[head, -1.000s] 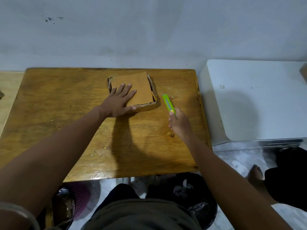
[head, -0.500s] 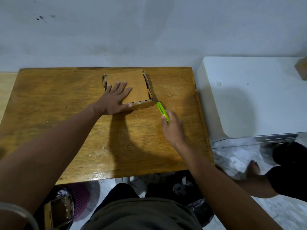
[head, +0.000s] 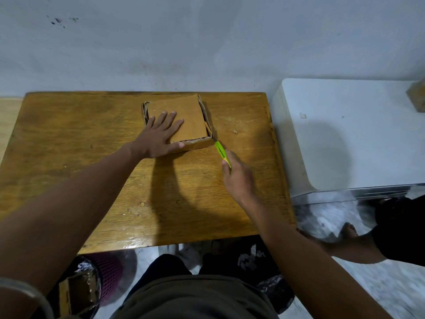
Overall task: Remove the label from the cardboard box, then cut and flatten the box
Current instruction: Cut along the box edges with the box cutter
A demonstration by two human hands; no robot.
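Left hand (head: 161,139) fingers straight and spread, pressing flat on the cardboard box (head: 178,122). Right hand (head: 238,178) fingers curled round a green utility knife (head: 222,154), its tip touching the box's near right corner. Box: brown, shallow, squashed low, top panel sunk inside ragged side walls, no label visible. It sits at the far middle of the wooden tabletop (head: 92,157). Under the tabletop, a purple mesh bin (head: 108,272) holds paper scraps; beside it a dark bag (head: 264,261) holds torn bits.
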